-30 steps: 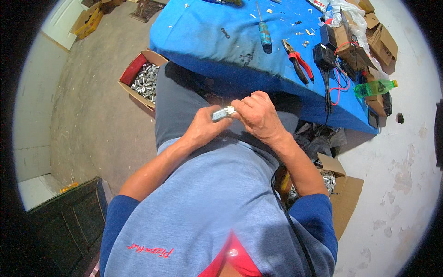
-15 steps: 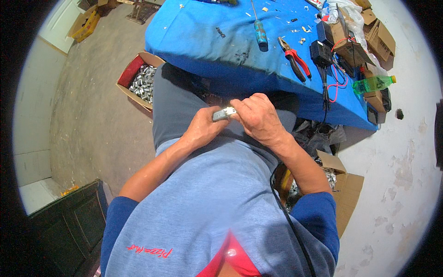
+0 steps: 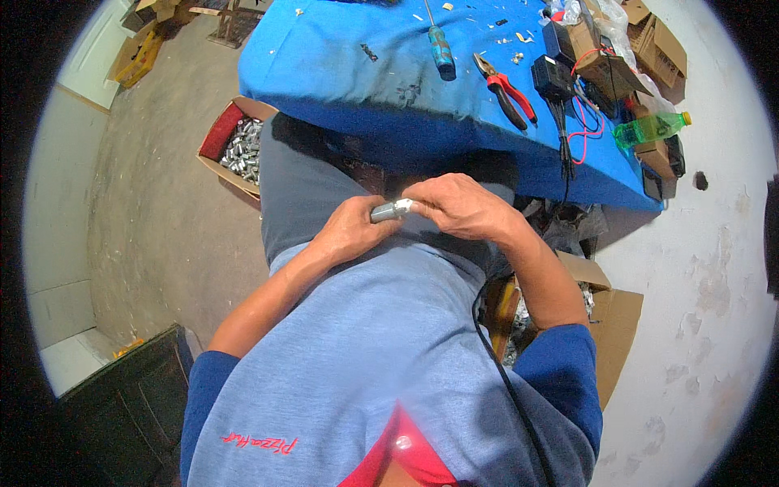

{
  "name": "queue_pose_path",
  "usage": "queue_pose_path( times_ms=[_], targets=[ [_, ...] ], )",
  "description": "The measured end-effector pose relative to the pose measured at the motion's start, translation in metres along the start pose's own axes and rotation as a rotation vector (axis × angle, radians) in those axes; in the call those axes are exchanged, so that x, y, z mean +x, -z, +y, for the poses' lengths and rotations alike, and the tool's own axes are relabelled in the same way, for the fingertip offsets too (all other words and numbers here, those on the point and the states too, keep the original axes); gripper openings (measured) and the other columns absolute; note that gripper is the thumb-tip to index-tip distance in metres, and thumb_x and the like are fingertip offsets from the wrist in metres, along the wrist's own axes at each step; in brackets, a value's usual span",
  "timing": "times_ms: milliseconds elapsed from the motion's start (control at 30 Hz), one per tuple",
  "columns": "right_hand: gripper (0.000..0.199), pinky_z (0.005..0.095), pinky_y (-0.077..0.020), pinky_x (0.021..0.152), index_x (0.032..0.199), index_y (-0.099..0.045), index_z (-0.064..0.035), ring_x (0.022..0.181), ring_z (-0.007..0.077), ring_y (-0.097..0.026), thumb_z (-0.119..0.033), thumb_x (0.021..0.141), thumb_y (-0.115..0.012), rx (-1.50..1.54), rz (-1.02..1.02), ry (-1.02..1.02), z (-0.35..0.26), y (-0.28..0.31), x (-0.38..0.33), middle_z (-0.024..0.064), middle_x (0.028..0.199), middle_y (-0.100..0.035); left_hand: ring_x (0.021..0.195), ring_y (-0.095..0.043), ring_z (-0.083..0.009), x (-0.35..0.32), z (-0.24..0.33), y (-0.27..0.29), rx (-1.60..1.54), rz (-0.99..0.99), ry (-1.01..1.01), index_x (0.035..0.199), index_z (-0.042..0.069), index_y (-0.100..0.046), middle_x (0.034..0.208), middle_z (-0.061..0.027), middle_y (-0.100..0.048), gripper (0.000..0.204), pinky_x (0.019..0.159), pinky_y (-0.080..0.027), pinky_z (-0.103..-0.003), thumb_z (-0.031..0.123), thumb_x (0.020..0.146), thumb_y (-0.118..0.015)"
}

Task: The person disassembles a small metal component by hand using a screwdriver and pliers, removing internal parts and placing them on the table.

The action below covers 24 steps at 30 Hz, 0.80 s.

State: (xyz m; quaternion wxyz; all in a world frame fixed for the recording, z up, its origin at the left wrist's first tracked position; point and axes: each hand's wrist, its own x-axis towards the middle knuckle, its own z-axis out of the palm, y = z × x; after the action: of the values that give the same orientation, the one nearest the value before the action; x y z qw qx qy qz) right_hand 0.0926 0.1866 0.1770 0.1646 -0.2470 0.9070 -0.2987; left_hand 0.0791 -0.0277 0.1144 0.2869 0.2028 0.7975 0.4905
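Note:
My left hand (image 3: 355, 230) is closed around a small grey piece with a whitish end (image 3: 389, 212), holding it over my lap just in front of the table. Fingers and thumb of my right hand (image 3: 456, 206) pinch at the whitish end from the other side. The part of the piece inside my left fist is hidden, and its exact kind is too small to make out. Pliers with red and black handles (image 3: 505, 91) lie on the blue-covered table (image 3: 324, 77) ahead. A screwdriver with a teal handle (image 3: 441, 53) lies to their left.
An open carton (image 3: 217, 134) full of small silvery metal parts stands left of my legs. Another carton (image 3: 621, 333) with metal pieces is by my right elbow. Black adapters (image 3: 553, 79), cables and a green bottle (image 3: 652, 129) crowd the table's right side.
My right hand has lowered and flattened a little, its fingers still at the whitish end. The piece has turned slightly in my left hand. The whole view has shifted a little.

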Motion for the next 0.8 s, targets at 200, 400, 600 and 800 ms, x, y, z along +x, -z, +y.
queue_pose_path(
  times_ms=[200,400,600,800],
  targets=[
    [0.024,0.0461,-0.0475,0.071,0.097,-0.065,-0.0027,0.082,0.0394,-0.061,-0.024,0.093,-0.057,-0.032,-0.133,-0.096,-0.003,0.004,0.006,0.0192,0.084,-0.064,0.067,-0.056,-0.0155,0.001,0.004,0.002,0.084,-0.032,0.040,0.090,-0.002,-0.066,0.072,-0.0112,-0.063,0.032,0.061,-0.046,-0.036,0.030,0.086,-0.071],
    [0.013,0.0452,-0.0464,0.068,0.087,-0.063,-0.0036,0.075,0.0350,-0.062,-0.017,0.085,-0.064,-0.314,0.141,0.046,-0.003,-0.014,0.007,0.0158,0.073,-0.061,0.065,-0.056,-0.0175,0.002,0.006,0.000,0.058,0.059,0.008,0.089,-0.002,-0.064,0.071,-0.0126,-0.062,0.033,0.059,-0.045,-0.037,0.031,0.087,-0.070],
    [0.012,0.0430,-0.0463,0.073,0.084,-0.060,-0.0082,0.065,0.0296,-0.061,-0.018,0.083,-0.066,-0.444,0.443,0.068,-0.003,-0.040,0.008,0.0084,0.068,-0.060,0.058,-0.056,-0.0243,0.008,-0.008,-0.002,0.162,0.196,-0.025,0.082,-0.002,-0.061,0.064,-0.0156,-0.058,0.038,0.055,-0.043,-0.041,0.035,0.088,-0.070],
    [0.012,0.0460,-0.0420,0.078,0.087,-0.060,-0.0087,0.070,0.0269,-0.060,-0.019,0.085,-0.066,-0.426,0.646,0.009,0.007,-0.071,0.015,0.0071,0.069,-0.059,0.064,-0.062,-0.0386,0.014,-0.017,-0.002,0.362,0.295,-0.079,0.083,-0.001,-0.062,0.067,-0.0220,-0.061,0.038,0.057,-0.044,-0.046,0.036,0.088,-0.068]
  ],
)
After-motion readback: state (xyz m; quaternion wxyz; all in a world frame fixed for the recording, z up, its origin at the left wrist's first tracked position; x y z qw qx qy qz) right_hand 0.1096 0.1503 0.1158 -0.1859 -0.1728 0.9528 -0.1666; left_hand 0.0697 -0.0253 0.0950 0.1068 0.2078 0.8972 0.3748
